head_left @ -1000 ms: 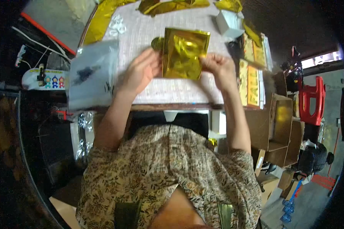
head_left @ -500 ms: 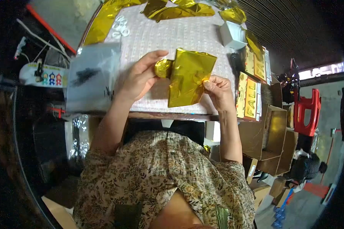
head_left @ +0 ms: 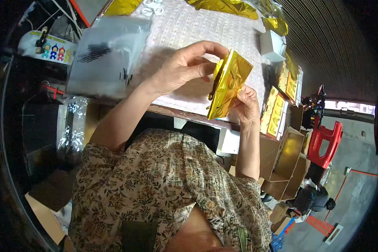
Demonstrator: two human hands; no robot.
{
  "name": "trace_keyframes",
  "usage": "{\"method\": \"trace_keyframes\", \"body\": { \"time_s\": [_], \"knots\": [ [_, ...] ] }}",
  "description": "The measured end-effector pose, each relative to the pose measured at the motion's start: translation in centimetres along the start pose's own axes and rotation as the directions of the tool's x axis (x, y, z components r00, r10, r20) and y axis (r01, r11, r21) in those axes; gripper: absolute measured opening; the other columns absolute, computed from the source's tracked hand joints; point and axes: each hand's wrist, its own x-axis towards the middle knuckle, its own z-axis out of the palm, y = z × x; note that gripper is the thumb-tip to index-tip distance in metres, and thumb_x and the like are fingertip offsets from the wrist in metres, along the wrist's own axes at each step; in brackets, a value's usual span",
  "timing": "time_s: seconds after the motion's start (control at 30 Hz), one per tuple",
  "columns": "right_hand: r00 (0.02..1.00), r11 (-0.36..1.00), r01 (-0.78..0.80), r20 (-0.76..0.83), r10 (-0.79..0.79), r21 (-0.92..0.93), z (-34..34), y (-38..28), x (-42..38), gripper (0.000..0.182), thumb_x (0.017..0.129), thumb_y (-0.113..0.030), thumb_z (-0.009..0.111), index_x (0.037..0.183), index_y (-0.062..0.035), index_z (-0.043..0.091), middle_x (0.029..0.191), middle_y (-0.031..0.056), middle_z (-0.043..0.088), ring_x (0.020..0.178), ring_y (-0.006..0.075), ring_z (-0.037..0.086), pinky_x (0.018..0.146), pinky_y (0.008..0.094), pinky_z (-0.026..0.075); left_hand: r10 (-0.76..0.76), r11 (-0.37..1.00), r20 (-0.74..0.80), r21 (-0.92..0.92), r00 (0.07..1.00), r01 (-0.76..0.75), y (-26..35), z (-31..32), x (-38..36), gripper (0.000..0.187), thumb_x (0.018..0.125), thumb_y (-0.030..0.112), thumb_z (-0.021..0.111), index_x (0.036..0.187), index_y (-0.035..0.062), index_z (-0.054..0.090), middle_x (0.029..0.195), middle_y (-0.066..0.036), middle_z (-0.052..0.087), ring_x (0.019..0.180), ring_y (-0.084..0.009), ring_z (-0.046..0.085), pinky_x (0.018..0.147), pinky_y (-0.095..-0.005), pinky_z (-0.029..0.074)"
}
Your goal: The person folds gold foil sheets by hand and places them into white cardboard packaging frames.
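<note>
A folded piece of shiny gold foil is held up over the table, tilted so that its left edge faces me. My right hand pinches its lower right side between thumb and fingers. At the upper left edge is my left hand, its fingers curved and apart. Its index fingertip reaches the foil's top corner, and its thumb lies by a small gold flap on the left side. Part of the flap is hidden behind the fingers.
Clear plastic bags lie on the left of the cloth-covered table. More gold foil and white rings are at the back. On the right are a white box, packages marked FALL and cardboard boxes.
The gold foil has turned from nearly facing me to a steep tilt. My left hand has moved right and up to its edge. The view has shifted too.
</note>
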Motion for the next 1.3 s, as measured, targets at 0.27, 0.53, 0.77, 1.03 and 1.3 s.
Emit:
{"method": "trace_keyframes", "body": {
  "time_s": [0.27,0.53,0.77,1.03,1.3],
  "knots": [
    [1.0,1.0,-0.012,0.021,0.013,-0.029,1.3,-0.1,-0.1,0.012,0.084,-0.008,0.079,0.085,-0.0024,0.069,0.081,0.007,0.073,0.063,0.009,0.068,0.059,0.0194,0.055,-0.014,0.999,0.017,-0.035,1.0,0.014,-0.5,-0.3,-0.7,0.04,0.097,0.017,0.067,0.133,0.0036,0.057,0.107,-0.007,0.072,0.1,-0.0137,0.068,0.09,-0.0287,0.058],
    [0.989,0.999,-0.039,0.142,0.041,-0.016,-1.1,0.3,0.1,0.034,0.083,-0.015,0.08,0.107,0.0062,0.068,0.098,0.0114,0.074,0.087,0.0187,0.072,0.085,0.0327,0.057,-0.124,0.992,-0.004,0.005,0.992,0.124,0.4,-0.4,-0.9,0.027,0.096,0.013,0.068,0.118,-0.0001,0.062,0.098,-0.005,0.07,0.093,-0.0129,0.068,0.083,-0.028,0.058],
    [0.999,1.0,0.007,0.045,-0.006,-0.018,2.1,-0.1,-0.4,0.009,0.087,-0.008,0.076,0.088,-0.0005,0.07,0.084,0.0078,0.074,0.063,0.009,0.068,0.055,0.0184,0.054,-0.198,0.941,-0.232,0.226,0.952,0.251,1.8,0.5,-0.7,0.03,0.094,0.002,0.066,0.123,0.0021,0.057,0.088,-0.004,0.069,0.079,-0.0087,0.065,0.071,-0.0233,0.054],
    [0.982,0.937,0.066,-0.143,-0.121,-0.342,5.1,-1.0,-1.2,0.007,0.091,-0.007,0.073,0.092,0.0002,0.073,0.085,0.0076,0.074,0.072,0.0147,0.069,0.072,0.0285,0.056,-0.15,0.987,-0.411,-0.016,0.899,0.157,-0.3,0.4,-1.9,0.038,0.104,0.025,0.055,0.13,-0.0038,0.056,0.118,-0.014,0.066,0.105,-0.0166,0.064,0.093,-0.0316,0.054],
    [0.945,0.877,0.186,-0.162,-0.282,-0.444,7.1,0.0,-3.2,0.006,0.089,-0.002,0.075,0.091,0.0029,0.072,0.082,0.0032,0.072,0.074,0.006,0.062,0.072,0.0238,0.051,-0.165,0.977,-0.327,0.076,0.93,0.2,-1.2,1.7,-4.0,0.029,0.095,0.016,0.071,0.115,-0.0044,0.067,0.106,-0.009,0.071,0.09,-0.0123,0.065,0.082,-0.0264,0.054]
  ]
}}
